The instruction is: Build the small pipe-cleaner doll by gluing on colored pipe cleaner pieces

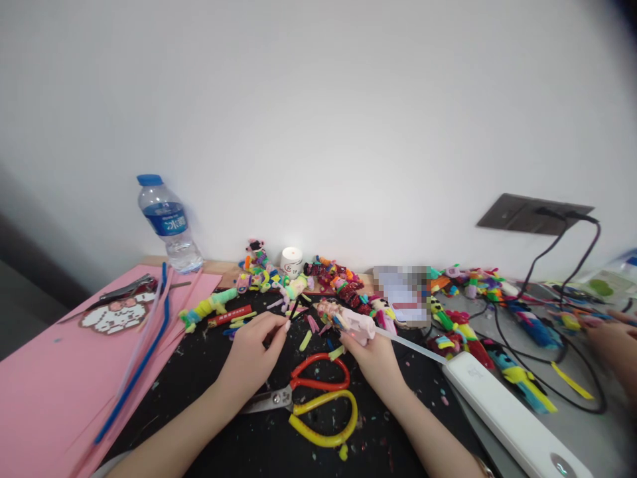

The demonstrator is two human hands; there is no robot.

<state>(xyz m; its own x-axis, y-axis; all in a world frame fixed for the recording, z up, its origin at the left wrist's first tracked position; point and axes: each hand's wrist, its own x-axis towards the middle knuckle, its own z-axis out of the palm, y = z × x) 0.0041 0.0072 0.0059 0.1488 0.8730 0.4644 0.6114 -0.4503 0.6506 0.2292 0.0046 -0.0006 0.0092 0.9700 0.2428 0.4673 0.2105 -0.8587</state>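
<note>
My left hand [255, 353] pinches a thin dark pipe-cleaner piece [295, 309] above the black mat [209, 372]. My right hand [374, 358] grips a pink hot glue gun [354, 322] with a clear glue stick [413, 346] poking out behind it; the gun's nozzle points left toward the pipe-cleaner piece. Red-and-yellow-handled scissors [318, 398] lie on the mat just below both hands. Small cut pipe-cleaner bits [305, 340] are scattered between the hands.
Pink foam sheets [54, 378] with blue pipe cleaners [144, 362] lie at left, a water bottle [168, 223] behind them. Colourful pipe-cleaner figures [333, 273] line the wall. A white power strip [507, 415] and black cables [547, 372] lie right. Another person's hand [614, 342] works at far right.
</note>
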